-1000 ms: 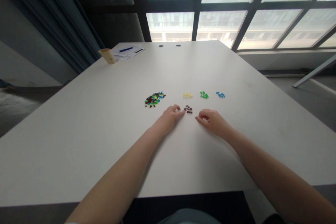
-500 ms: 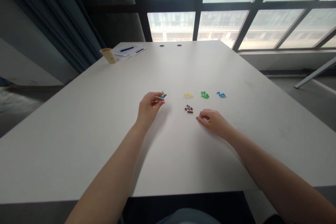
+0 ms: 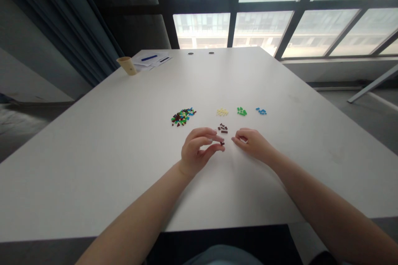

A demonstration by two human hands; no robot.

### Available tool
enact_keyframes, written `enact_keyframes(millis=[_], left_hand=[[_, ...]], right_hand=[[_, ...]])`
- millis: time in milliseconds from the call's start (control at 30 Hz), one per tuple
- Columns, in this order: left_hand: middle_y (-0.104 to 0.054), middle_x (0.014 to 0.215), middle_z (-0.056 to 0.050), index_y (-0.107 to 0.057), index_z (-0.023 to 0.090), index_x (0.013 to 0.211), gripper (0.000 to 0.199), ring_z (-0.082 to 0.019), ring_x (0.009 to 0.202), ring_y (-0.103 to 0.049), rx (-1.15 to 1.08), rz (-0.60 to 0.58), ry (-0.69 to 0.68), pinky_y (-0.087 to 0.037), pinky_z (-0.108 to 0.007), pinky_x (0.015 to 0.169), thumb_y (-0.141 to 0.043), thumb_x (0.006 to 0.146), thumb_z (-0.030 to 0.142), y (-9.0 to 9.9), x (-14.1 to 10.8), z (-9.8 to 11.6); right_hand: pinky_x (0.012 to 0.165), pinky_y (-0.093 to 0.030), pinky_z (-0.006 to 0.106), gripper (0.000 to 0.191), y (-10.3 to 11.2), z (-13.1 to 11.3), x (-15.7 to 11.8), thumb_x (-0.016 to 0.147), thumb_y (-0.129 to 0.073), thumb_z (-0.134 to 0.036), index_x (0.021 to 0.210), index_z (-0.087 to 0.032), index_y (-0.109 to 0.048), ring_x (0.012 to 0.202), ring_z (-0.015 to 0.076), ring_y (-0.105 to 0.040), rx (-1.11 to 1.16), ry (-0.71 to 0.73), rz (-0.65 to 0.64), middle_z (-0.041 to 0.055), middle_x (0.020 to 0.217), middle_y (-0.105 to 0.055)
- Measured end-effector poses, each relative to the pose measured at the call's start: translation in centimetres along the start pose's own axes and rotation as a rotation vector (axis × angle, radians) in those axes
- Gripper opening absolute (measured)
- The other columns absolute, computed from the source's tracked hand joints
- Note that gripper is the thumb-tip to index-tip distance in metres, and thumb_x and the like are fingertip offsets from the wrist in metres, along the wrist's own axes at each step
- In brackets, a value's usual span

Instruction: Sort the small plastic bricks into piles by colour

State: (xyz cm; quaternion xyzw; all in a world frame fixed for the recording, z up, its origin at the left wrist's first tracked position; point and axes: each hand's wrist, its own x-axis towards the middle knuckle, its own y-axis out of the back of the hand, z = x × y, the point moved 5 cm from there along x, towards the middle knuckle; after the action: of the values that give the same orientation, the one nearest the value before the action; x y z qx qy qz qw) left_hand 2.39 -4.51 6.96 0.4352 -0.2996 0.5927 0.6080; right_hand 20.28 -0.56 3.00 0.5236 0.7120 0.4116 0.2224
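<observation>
As a small dark brown piece (image 3: 222, 143) is pinched between thumb and fingertip of the left hand (image 3: 196, 150), it is held just on the near side of the brown cluster (image 3: 224, 132). The right hand (image 3: 253, 143) is set apart from the left, to the right of the cluster and slightly nearer, with its fingers curled; whether anything is enclosed cannot be told. On the surface (image 3: 236, 198), yellow pieces (image 3: 222, 112) are laid beyond the cluster, green pieces (image 3: 241, 112) beyond and to its right, blue pieces (image 3: 261, 112) farther right, and a mixed heap (image 3: 183, 116) to its left. A beige cup (image 3: 128, 66) is placed far beyond it, leftward
</observation>
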Motion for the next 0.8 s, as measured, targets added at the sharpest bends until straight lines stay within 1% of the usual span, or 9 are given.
enact_keyframes(millis=[133, 267, 367, 467, 567, 633, 667, 733, 800], left_hand=[[-0.053, 0.099, 0.002, -0.041, 0.025, 0.092, 0.038, -0.006, 0.072, -0.064, 0.011, 0.021, 0.028, -0.056, -0.029, 0.078, -0.069, 0.069, 0.012, 0.1, -0.2, -0.3], [-0.053, 0.098, 0.002, -0.043, 0.024, 0.089, 0.034, -0.008, 0.075, -0.064, 0.041, 0.013, 0.044, -0.055, -0.03, 0.079, -0.069, 0.069, 0.014, 0.1, -0.2, -0.4], [-0.058, 0.09, 0.001, -0.044, 0.025, 0.088, 0.031, -0.011, 0.082, -0.063, 0.054, 0.022, 0.06, -0.056, -0.031, 0.078, -0.068, 0.07, 0.014, 0.0, 0.0, -0.4], [-0.062, 0.083, 0.001, -0.045, 0.026, 0.089, 0.032, -0.012, 0.09, -0.058, 0.033, 0.035, 0.053, -0.056, -0.03, 0.076, -0.068, 0.07, 0.013, 0.0, 0.2, -0.3], [-0.062, 0.081, 0.002, -0.047, 0.026, 0.09, 0.034, -0.013, 0.094, -0.056, -0.009, 0.036, 0.054, -0.056, -0.03, 0.076, -0.067, 0.069, 0.009, 0.0, 0.3, -0.2], [-0.061, 0.085, 0.0, -0.05, 0.025, 0.088, 0.03, -0.013, 0.095, -0.057, -0.044, 0.013, 0.117, -0.056, -0.03, 0.076, -0.067, 0.069, 0.01, -0.1, 0.3, -0.5], [-0.06, 0.089, -0.001, -0.051, 0.024, 0.087, 0.026, -0.013, 0.093, -0.058, -0.081, -0.011, 0.173, -0.056, -0.029, 0.076, -0.067, 0.07, 0.012, -0.3, 0.3, -0.8], [-0.057, 0.099, -0.003, -0.051, 0.02, 0.082, 0.02, -0.012, 0.084, -0.062, -0.209, -0.069, 0.319, -0.056, -0.027, 0.072, -0.067, 0.071, 0.016, -0.9, 0.2, -1.4], [-0.054, 0.104, -0.003, -0.048, 0.018, 0.077, 0.019, -0.009, 0.073, -0.063, -0.372, -0.128, 0.472, -0.056, -0.024, 0.066, -0.066, 0.072, 0.017, -1.7, -0.1, -2.0]], right_hand=[[0.056, -0.03, 0.024, 0.025, 0.0, 0.1, 0.0, 0.079, -0.047, -0.028, 0.056, -0.018, -0.046, 0.057, 0.0108, -0.042, 0.005, 0.002, 0.004, -0.001, 0.058, -0.047], [0.056, -0.031, 0.024, 0.02, 0.2, -0.1, 0.0, 0.079, -0.049, -0.028, 0.062, -0.018, -0.053, 0.057, 0.0108, -0.042, 0.02, 0.018, 0.027, -0.0011, 0.06, -0.047], [0.058, -0.034, 0.024, 0.013, 0.8, -0.8, -0.2, 0.079, -0.052, -0.028, 0.075, -0.019, -0.059, 0.059, 0.0109, -0.042, 0.059, 0.091, 0.11, -0.0012, 0.062, -0.047], [0.062, -0.037, 0.025, 0.014, 1.6, -1.8, -0.5, 0.08, -0.053, -0.03, 0.084, -0.02, -0.062, 0.062, 0.0122, -0.044, 0.089, 0.177, 0.216, -0.0003, 0.064, -0.048], [0.065, -0.039, 0.028, 0.017, 2.3, -2.6, -1.0, 0.081, -0.054, -0.032, 0.088, -0.02, -0.063, 0.064, 0.0139, -0.046, 0.104, 0.246, 0.302, 0.0005, 0.063, -0.049], [0.066, -0.041, 0.029, 0.018, 2.7, -3.2, -1.4, 0.081, -0.055, -0.033, 0.091, -0.021, -0.064, 0.066, 0.0145, -0.048, 0.121, 0.303, 0.361, 0.0012, 0.065, -0.05], [0.067, -0.041, 0.03, 0.019, 2.8, -3.5, -1.6, 0.081, -0.056, -0.033, 0.093, -0.022, -0.065, 0.066, 0.0146, -0.048, 0.127, 0.335, 0.388, 0.0016, 0.066, -0.052], [0.067, -0.042, 0.03, 0.019, 3.0, -4.0, -1.9, 0.08, -0.058, -0.032, 0.095, -0.024, -0.067, 0.067, 0.0143, -0.049, 0.13, 0.398, 0.412, 0.0017, 0.067, -0.054], [0.065, -0.042, 0.029, 0.019, 2.8, -4.3, -2.1, 0.079, -0.06, -0.031, 0.096, -0.027, -0.068, 0.066, 0.0134, -0.048, 0.126, 0.464, 0.395, 0.0009, 0.066, -0.054]])
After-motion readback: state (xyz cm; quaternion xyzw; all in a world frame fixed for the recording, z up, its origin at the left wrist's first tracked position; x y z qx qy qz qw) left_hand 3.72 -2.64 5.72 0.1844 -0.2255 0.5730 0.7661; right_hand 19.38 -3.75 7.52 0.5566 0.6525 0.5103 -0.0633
